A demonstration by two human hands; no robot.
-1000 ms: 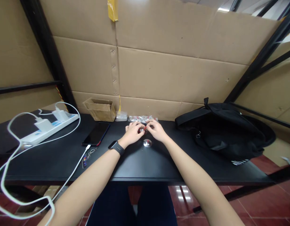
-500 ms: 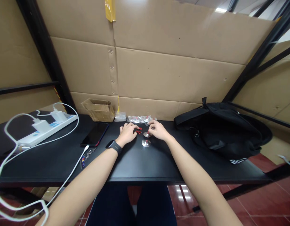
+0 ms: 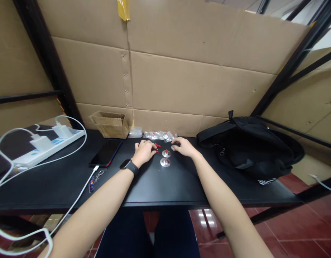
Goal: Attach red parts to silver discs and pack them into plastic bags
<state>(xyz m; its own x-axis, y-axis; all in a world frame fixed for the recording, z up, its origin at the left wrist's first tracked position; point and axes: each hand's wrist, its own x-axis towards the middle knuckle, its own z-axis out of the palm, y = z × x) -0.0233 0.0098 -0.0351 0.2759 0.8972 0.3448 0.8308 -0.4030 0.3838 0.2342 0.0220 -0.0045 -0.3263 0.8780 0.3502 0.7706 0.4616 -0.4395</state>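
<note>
Brown cardboard sheets are lining the wall behind a long black desk (image 3: 160, 186). At its left end a white power strip (image 3: 44, 147) is lying with its white cable (image 3: 82, 186) trailing over the front edge. A black phone (image 3: 105, 152) and an open cardboard box (image 3: 110, 124) are sitting further in.

The left hand (image 3: 144, 152) is resting knuckles up, fingers curled at small red pieces (image 3: 156, 146); I cannot tell whether it is gripping them. A silver domed disc (image 3: 164, 162) is sitting finished-looking between the hands, with a second silver disc (image 3: 166, 153) just behind it. Clear plastic packets (image 3: 158, 135) are lying at the wall, seemingly not yet emptied.

The right hand (image 3: 183, 147) is lying palm down, fingertips at what looks like a third silver piece (image 3: 173, 147), grip unclear. A black backpack (image 3: 251, 148) is filling the right end.

Bare desk is lying open from the discs to the front edge, while the phone and backpack are hemming in the sides.
</note>
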